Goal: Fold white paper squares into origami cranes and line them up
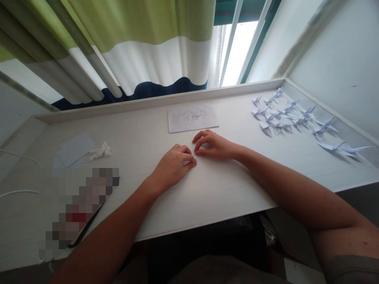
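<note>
Close together over the middle of the white desk (pixel 225 185) are my two hands. My left hand (pixel 174 163) is closed, with thumb and forefinger pinched at the tips. Just beside it, my right hand (pixel 211 145) curls its fingers down, thumb near the forefinger. A pale bit shows between the fingertips, but it blends with the desk and I cannot make out what it is. Beyond the hands lies a printed sheet or pad (pixel 192 119) with a ruled table and red marks.
Several folded white paper cranes (pixel 278 114) stand at the right back. On the left lie white paper sheets (pixel 76 149), a crumpled tissue (pixel 101 151) and a pixelated phone-like slab (pixel 89 209). White cables (pixel 19 193) cross the left edge. A raised rim (pixel 160 99) borders the back, before curtains.
</note>
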A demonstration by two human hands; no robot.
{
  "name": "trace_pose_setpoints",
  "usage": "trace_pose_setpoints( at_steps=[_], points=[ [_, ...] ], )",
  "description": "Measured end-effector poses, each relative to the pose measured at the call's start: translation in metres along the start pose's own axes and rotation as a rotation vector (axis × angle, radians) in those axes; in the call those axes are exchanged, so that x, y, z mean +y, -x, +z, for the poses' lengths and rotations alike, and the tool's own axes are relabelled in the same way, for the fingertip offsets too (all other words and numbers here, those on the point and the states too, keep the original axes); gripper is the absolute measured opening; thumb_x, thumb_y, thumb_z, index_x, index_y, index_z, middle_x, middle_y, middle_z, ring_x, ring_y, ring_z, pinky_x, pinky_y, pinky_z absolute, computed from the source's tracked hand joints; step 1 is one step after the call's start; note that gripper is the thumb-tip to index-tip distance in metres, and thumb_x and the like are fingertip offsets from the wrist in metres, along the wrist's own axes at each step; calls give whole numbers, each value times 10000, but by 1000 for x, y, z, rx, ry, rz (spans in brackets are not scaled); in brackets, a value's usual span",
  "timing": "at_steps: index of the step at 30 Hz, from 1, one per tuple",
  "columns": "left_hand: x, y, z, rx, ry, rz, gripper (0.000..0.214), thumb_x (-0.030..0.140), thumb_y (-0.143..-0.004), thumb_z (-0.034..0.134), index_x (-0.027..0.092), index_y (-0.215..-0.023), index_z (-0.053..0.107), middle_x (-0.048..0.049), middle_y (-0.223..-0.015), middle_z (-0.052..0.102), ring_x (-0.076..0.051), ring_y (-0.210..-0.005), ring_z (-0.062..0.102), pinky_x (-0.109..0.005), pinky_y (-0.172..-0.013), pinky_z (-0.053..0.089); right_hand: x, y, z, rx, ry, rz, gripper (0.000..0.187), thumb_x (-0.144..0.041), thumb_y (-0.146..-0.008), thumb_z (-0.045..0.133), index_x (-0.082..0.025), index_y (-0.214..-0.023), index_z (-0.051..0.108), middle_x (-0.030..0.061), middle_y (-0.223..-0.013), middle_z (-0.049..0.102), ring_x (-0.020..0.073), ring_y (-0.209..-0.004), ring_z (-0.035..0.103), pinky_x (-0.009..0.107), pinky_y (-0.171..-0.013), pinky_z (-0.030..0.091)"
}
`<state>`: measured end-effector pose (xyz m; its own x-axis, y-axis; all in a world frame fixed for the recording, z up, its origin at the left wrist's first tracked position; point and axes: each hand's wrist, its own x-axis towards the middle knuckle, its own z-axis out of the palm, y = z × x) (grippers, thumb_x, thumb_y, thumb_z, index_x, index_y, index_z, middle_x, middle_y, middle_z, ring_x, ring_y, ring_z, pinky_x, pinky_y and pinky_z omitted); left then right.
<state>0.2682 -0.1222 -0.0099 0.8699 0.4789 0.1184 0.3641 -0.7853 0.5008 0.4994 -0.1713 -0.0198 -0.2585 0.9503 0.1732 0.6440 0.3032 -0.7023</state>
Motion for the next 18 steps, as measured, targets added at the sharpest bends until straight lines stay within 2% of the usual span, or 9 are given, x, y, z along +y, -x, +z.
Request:
trace_pose_setpoints(
  at_steps=[3,9,15,18],
  points=[
    [0,-1,0,-10,-2,-2,166,242,-988,681,247,-910,828,-47,-1028,746,-252,-1036,615,-421,-959,545,-1,0,-1,-26,15,8,77,-262,-894,764,-267,-896,840,78,-1245,720,303,-1241,605,539,-1153,405],
    [-2,0,1,-6,9,5,165,234,-989,690,247,-902,829,-48,-1019,738,-250,-1037,609,-406,-935,542,-8,-5,5,25,19,140,73,-213,-848,777,-246,-816,833,78,-1213,723,308,-1239,607,525,-1136,417],
    [-1,1,1,0,1,0,148,220,-978,703,254,-907,829,-52,-1058,733,-251,-1050,622,-416,-942,541,-9,-8,9,84,-62,176,63,-239,-761,835,-215,-733,785,82,-1137,736,271,-1122,663,446,-1060,487],
    [0,2,2,19,-1,0,151,218,-976,702,252,-901,829,-57,-1064,720,-246,-1045,630,-412,-945,547,-6,-9,9,134,-123,189,27,-203,-771,777,-199,-749,761,75,-1050,759,243,-1027,694,410,-988,522]
  ],
)
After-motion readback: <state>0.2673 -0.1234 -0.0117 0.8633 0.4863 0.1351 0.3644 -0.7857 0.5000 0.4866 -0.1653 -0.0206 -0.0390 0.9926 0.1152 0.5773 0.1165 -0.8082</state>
